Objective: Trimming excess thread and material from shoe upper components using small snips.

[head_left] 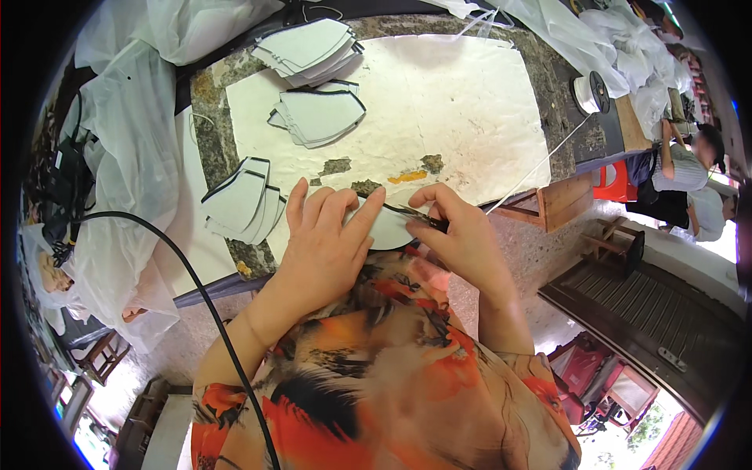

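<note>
My left hand rests at the table's near edge, its fingers bent over a white cut piece with a dark curved edge. The index finger lies along the piece and the thumb is beside it, so part of the piece is hidden. Across from it, my right hand pinches a small dark scissors-like tool, whose narrow tip points left over the piece. Similar white pieces with dark edging lie in a far stack, a middle stack and a near-left stack.
A worn white sheet covers the tabletop. At the right stands a white cord spool, its cord running toward me. Clear plastic bags crowd the left side. A black cable crosses by my left arm. Other people sit far right.
</note>
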Tool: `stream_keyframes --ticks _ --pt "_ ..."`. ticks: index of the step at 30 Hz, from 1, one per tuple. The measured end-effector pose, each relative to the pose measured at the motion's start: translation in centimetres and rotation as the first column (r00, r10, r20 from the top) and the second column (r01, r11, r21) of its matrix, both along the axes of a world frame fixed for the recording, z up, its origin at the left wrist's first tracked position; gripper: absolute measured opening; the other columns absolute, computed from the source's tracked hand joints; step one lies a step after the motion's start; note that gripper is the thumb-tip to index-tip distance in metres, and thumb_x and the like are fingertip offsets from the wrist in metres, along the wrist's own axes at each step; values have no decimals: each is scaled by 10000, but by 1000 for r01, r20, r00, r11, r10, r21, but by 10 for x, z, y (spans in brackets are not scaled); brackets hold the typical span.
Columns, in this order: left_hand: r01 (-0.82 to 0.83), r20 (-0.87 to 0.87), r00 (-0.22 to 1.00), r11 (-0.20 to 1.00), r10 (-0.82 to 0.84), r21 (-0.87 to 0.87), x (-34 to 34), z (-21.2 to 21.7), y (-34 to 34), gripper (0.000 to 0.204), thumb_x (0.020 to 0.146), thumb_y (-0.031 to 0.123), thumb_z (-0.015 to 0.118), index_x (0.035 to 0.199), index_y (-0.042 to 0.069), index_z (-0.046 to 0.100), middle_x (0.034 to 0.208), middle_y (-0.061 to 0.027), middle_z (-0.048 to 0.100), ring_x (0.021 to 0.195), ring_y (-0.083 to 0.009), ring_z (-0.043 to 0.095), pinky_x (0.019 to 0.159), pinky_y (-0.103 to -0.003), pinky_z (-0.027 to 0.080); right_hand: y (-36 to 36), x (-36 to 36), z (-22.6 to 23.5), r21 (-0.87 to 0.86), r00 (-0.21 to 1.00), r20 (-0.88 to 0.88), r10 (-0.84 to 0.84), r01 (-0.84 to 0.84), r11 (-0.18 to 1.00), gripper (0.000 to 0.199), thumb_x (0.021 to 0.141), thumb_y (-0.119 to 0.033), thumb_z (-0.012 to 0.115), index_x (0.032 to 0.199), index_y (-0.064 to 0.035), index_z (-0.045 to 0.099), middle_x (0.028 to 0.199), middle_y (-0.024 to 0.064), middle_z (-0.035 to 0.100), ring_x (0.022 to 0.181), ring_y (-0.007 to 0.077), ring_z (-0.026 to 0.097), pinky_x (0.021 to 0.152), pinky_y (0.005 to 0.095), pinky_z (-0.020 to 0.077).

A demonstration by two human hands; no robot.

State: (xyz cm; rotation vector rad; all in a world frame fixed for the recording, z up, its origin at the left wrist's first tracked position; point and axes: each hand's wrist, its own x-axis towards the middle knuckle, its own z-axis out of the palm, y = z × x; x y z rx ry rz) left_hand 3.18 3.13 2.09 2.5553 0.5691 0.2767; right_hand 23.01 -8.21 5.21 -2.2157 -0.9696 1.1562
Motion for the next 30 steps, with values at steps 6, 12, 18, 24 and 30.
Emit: stream_keyframes --ticks 6,12,18,24,30 --pt "-50 31 998 998 51 -34 -6 -1 -2 590 828 175 752 1389 121 579 1299 -101 507 1277 -321 461 1198 -607 204 7 1 4 60 998 24 49 -51 997 262 896 -159 736 1119 -86 620 706 15 564 576 110 567 540 281 452" --pt "-43 76 996 996 48 -74 -8 -4 0 427 810 156 756 1209 130 607 1235 -70 565 1274 -323 476 1213 -600 194 3 1 -1 37 998 -33 50 -49 998 243 906 -142 723 1114 -61 626 727 12 594 606 102 565 571 273 461" --pt "-56 154 982 945 111 -324 -8 2 12 446 810 167 776 1223 119 612 1040 -59 614 1134 -320 548 1196 -599 246 8 6 5 55 965 -242 106 -95 994 173 923 -109 715 1066 -22 671 803 -2 647 653 58 574 586 252 468" --pt "-73 -11 997 833 80 -548 4 34 35 327 888 170 779 1174 30 705 916 -59 669 899 -219 641 930 -350 514 22 13 16 162 949 -282 138 -95 982 222 906 -211 718 1042 -41 678 805 107 679 705 170 610 672 321 499" --pt "-203 -108 963 399 247 -894 2 29 45 236 963 175 743 1097 -19 730 918 6 702 796 -51 612 694 -216 485 30 20 26 218 982 -167 94 -57 974 260 892 -245 744 1023 -30 681 777 59 647 695 120 570 652 296 481"
